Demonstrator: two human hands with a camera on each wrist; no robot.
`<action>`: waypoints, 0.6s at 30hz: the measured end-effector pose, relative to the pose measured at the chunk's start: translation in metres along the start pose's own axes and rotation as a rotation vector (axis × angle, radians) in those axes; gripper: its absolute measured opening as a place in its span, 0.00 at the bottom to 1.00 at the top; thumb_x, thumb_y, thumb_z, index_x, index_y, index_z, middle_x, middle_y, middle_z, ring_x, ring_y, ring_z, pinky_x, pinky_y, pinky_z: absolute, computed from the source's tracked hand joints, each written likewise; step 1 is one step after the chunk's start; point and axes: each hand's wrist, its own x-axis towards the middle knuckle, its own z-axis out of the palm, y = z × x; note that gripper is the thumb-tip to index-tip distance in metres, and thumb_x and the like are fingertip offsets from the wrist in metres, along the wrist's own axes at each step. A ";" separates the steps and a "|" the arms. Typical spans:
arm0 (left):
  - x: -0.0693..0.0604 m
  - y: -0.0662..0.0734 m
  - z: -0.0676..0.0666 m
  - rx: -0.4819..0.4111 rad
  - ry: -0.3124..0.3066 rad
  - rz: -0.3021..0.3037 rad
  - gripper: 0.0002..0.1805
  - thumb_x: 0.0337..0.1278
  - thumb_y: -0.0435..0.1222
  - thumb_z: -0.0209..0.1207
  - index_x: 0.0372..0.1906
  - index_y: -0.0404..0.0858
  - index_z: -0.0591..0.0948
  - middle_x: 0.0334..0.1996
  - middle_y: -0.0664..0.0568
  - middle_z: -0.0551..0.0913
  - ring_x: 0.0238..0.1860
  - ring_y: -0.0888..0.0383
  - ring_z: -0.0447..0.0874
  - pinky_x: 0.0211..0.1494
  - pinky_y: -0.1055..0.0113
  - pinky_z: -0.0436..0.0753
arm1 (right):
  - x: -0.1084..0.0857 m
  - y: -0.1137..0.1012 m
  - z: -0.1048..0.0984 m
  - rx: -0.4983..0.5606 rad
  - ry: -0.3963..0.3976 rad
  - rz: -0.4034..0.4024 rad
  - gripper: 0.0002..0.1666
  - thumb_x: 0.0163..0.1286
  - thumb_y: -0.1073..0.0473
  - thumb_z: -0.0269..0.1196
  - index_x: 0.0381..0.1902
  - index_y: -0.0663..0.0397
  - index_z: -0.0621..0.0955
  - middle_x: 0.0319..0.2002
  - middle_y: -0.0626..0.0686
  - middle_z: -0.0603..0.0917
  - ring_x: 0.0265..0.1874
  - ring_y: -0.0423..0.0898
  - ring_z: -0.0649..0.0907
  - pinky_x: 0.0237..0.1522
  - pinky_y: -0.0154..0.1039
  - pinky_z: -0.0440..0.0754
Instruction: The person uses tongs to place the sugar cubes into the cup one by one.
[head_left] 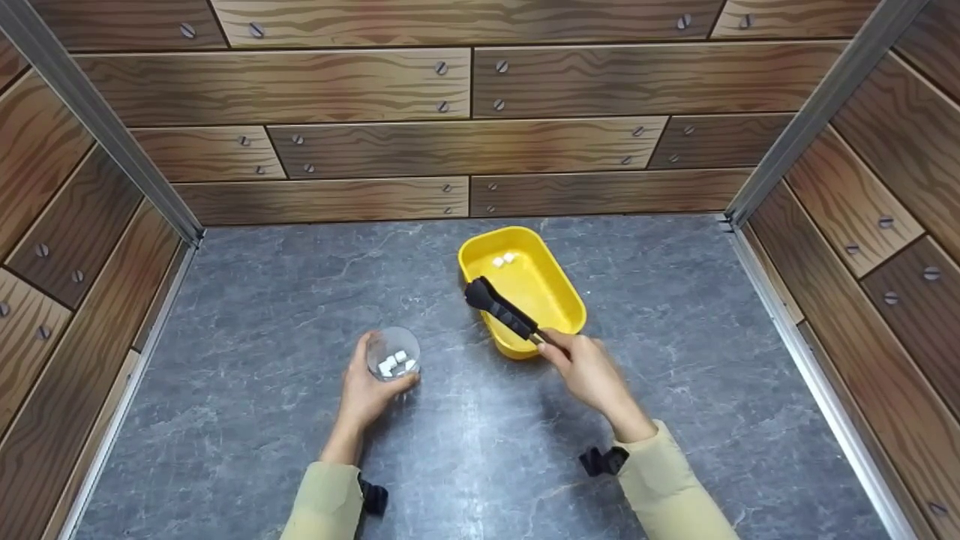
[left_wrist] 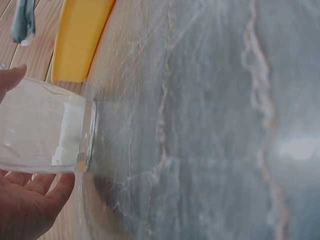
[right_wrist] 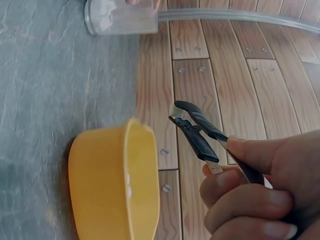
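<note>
My left hand (head_left: 366,394) grips a clear cup (head_left: 384,341) with several white cubes (head_left: 400,356) at its bottom. Thumb and fingers lie on opposite sides of the cup (left_wrist: 35,125), which stands on the grey surface in the left wrist view. In my right hand (head_left: 596,375) I hold black-tipped tongs (head_left: 510,315), pointing left over the near left rim of a yellow tub (head_left: 566,296). A small whitish piece (right_wrist: 176,110) is pinched between the tong tips in the right wrist view. Two white cubes (head_left: 503,259) lie at the tub's far end.
Wood-patterned walls (head_left: 375,150) enclose the back and both sides, with metal rails (head_left: 802,345) along the side edges. The grey marbled surface (head_left: 675,300) lies under everything. Each wrist wears a black device (head_left: 373,496) beside a pale yellow sleeve (head_left: 326,499).
</note>
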 end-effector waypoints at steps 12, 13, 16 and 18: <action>0.001 -0.001 -0.001 0.001 0.010 0.023 0.55 0.33 0.42 0.79 0.71 0.36 0.63 0.65 0.36 0.70 0.65 0.38 0.68 0.66 0.45 0.68 | -0.009 -0.024 0.016 -0.028 -0.003 -0.211 0.15 0.72 0.56 0.62 0.54 0.45 0.84 0.21 0.41 0.73 0.16 0.36 0.66 0.21 0.35 0.70; 0.001 -0.001 -0.001 0.001 0.011 0.027 0.55 0.33 0.42 0.79 0.70 0.36 0.63 0.65 0.35 0.70 0.64 0.38 0.68 0.65 0.45 0.69 | -0.009 -0.026 0.017 -0.029 -0.009 -0.227 0.14 0.72 0.56 0.62 0.53 0.46 0.84 0.20 0.41 0.72 0.16 0.36 0.66 0.20 0.35 0.69; 0.000 -0.001 -0.001 -0.008 0.015 0.035 0.54 0.33 0.41 0.80 0.70 0.36 0.64 0.64 0.35 0.71 0.64 0.38 0.69 0.65 0.46 0.69 | -0.010 -0.031 0.022 -0.039 -0.036 -0.259 0.13 0.73 0.56 0.61 0.53 0.47 0.84 0.19 0.40 0.68 0.15 0.35 0.64 0.17 0.33 0.66; 0.000 -0.001 -0.001 -0.011 0.016 0.037 0.54 0.33 0.41 0.80 0.70 0.35 0.64 0.64 0.36 0.71 0.64 0.39 0.69 0.65 0.46 0.69 | -0.011 -0.035 0.024 -0.045 -0.044 -0.281 0.13 0.73 0.56 0.60 0.52 0.48 0.84 0.18 0.40 0.67 0.15 0.34 0.64 0.18 0.33 0.66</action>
